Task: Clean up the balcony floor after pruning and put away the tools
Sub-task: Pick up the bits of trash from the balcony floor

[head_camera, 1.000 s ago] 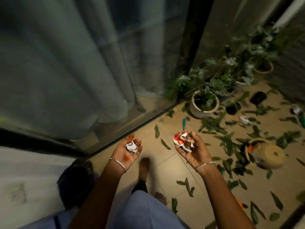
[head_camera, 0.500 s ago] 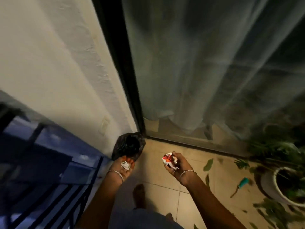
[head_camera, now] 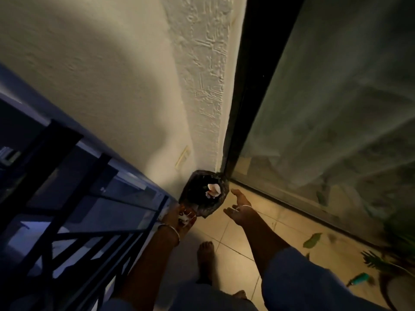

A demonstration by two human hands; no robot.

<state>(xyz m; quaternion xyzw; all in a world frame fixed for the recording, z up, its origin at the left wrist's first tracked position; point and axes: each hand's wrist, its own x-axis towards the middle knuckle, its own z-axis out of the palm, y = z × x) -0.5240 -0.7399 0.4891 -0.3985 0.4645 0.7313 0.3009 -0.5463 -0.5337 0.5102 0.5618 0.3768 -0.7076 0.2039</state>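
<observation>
**One hand empty, one scrap yet to drop**

Two hands reach toward the corner of the balcony. The right hand (head_camera: pixel 241 211) hangs wide open, fingers spread and relaxed, holding nothing, just beside the rim of the black bin bag (head_camera: pixel 205 211). The left hand (head_camera: pixel 179 218) lies palm up against the near edge of the bag, its fingers curled round a small white scrap (head_camera: pixel 184 217).

Inside the bag a crumpled white and red wrapper (head_camera: pixel 213 190) lies on the dark lining. The bag itself stands on the floor (head_camera: pixel 235 254) where the wall meets the frame of the glass door, with the railing (head_camera: pixel 67 198) to its left.

As a judgement, the clean-up is at an early stage. Some litter is binned and the scrap looks next to go in. Farther right a fallen leaf (head_camera: pixel 312 240) lies on the tiles. A green-handled tool (head_camera: pixel 359 278) lies beside a plant (head_camera: pixel 379 261), not yet put away. How much more debris lies beyond the right edge cannot be told.
</observation>
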